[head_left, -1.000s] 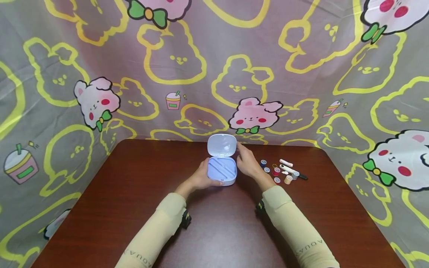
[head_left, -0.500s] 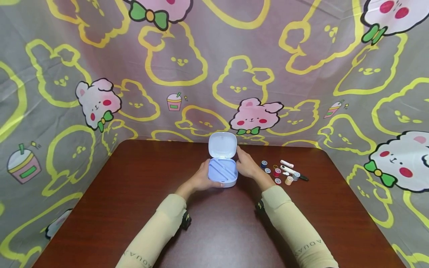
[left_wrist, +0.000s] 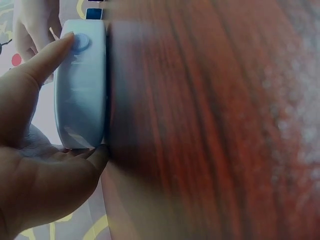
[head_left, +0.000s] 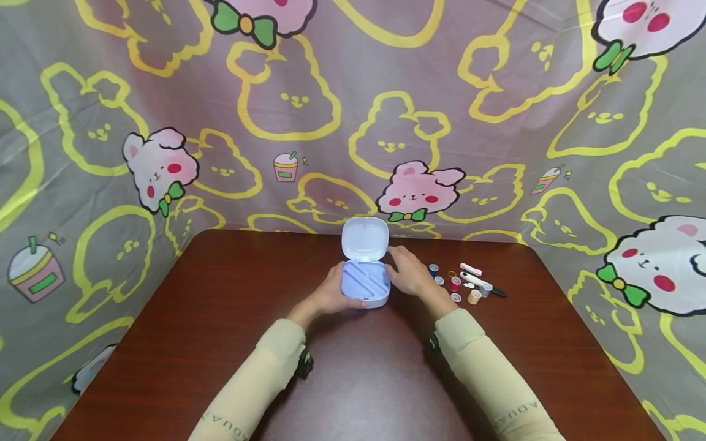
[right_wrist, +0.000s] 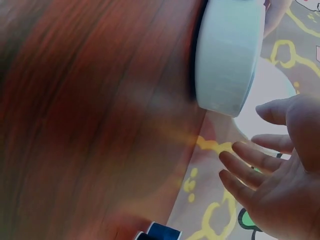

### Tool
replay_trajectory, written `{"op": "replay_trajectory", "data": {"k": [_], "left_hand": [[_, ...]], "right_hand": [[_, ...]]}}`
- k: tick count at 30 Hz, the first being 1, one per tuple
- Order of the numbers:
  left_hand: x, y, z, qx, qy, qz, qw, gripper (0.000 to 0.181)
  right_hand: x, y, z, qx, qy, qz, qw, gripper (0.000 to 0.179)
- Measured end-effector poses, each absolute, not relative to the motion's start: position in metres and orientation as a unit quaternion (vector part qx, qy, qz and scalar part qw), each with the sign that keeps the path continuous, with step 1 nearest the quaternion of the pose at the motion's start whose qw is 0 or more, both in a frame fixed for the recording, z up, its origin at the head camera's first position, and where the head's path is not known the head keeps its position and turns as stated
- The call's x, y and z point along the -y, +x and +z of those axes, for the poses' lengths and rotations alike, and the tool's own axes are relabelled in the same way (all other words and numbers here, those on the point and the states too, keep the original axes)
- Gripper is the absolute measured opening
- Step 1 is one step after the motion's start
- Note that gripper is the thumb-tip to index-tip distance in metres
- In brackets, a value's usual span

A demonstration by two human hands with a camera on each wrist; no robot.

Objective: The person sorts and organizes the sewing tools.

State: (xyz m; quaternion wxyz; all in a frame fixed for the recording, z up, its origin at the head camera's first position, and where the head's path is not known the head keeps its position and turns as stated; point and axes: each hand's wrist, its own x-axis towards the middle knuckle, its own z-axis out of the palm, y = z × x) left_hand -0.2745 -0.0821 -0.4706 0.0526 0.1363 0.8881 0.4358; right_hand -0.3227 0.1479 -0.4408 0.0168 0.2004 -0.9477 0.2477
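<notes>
A small light-blue case (head_left: 366, 282) stands at the middle of the table with its lid (head_left: 365, 239) raised. Its inside has slanted dividers. My left hand (head_left: 330, 293) grips the case's left side, and in the left wrist view the thumb (left_wrist: 52, 57) lies on the round button (left_wrist: 80, 42) at the front. My right hand (head_left: 409, 272) is beside the right end of the case. In the right wrist view its fingers (right_wrist: 257, 157) are spread and relaxed, holding nothing, with the white case wall (right_wrist: 225, 60) just past them.
To the right lie several thread spools, among them a red one (head_left: 455, 283), a beige one (head_left: 474, 297) and a dark blue one (head_left: 433, 269). Near them are a white-and-black slim tool (head_left: 482, 283) and a small white bar (head_left: 470, 269). A patterned cloth (head_left: 309, 92) hangs behind the table.
My right hand has drawn back from the raised lid and its fingers have loosened. The lid leans slightly further back than a second ago. My left hand keeps its grip on the case.
</notes>
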Motion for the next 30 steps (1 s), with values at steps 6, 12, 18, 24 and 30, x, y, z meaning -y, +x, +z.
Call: {"op": "replay_trajectory", "data": {"k": [6,12,18,24,30], "left_hand": [[0.083,-0.275,-0.472,-0.889,0.129,0.434,0.06,0.119],[0.084,-0.275,-0.475,-0.89,0.131,0.434,0.055,0.117],[0.083,-0.277,-0.478,-0.894,0.135,0.425,0.044,0.117],[0.082,-0.276,-0.475,-0.894,0.137,0.425,0.041,0.115],[0.082,-0.278,-0.474,-0.897,0.13,0.42,0.043,0.116]], "right_hand": [[-0.147,-0.32,-0.442,0.938,0.224,0.256,0.064,0.049],[-0.142,-0.321,-0.448,0.922,0.271,0.266,0.071,0.051],[-0.136,-0.321,-0.452,0.915,0.299,0.262,0.065,0.051],[-0.131,-0.32,-0.451,0.918,0.304,0.251,0.046,0.046],[-0.123,-0.318,-0.448,0.918,0.316,0.231,0.056,0.04]]}}
